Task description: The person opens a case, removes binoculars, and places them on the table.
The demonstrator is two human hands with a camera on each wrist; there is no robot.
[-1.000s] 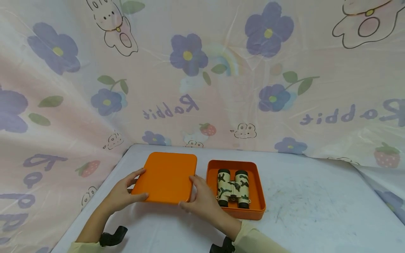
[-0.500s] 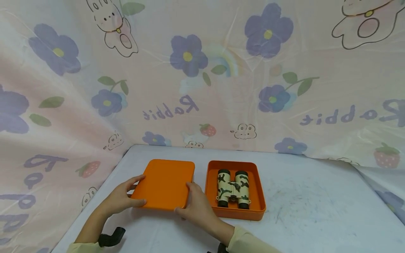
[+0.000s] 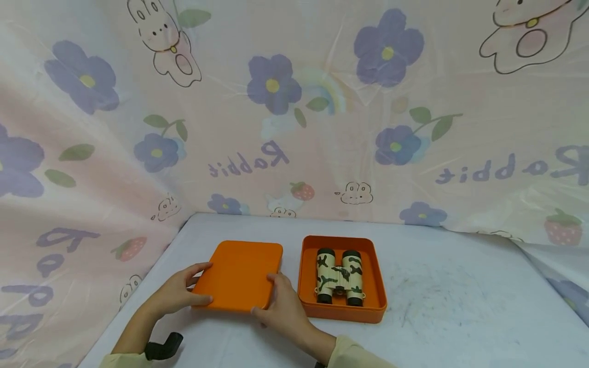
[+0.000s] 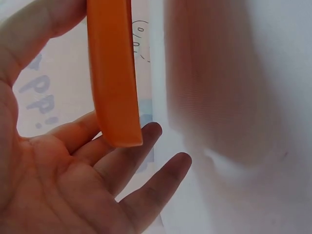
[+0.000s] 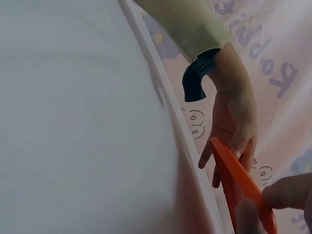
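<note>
Left hand [image 3: 172, 294] and right hand [image 3: 285, 311] are pinching opposite sides of the orange lid [image 3: 239, 276], probably for balance since it's up off the white table [image 3: 451, 291]. Open orange box [image 3: 345, 313] sits just right of it, camo binoculars [image 3: 339, 278] inside, walls likely stopping any rolling.

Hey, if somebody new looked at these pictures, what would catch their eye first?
Probably the bright orange lid, held at its edges between the left hand and the right hand at the near left of the white table. Just right of it, camouflage-patterned binoculars lie in an open orange box. Behind everything hangs a pale, flowery curtain.
</note>
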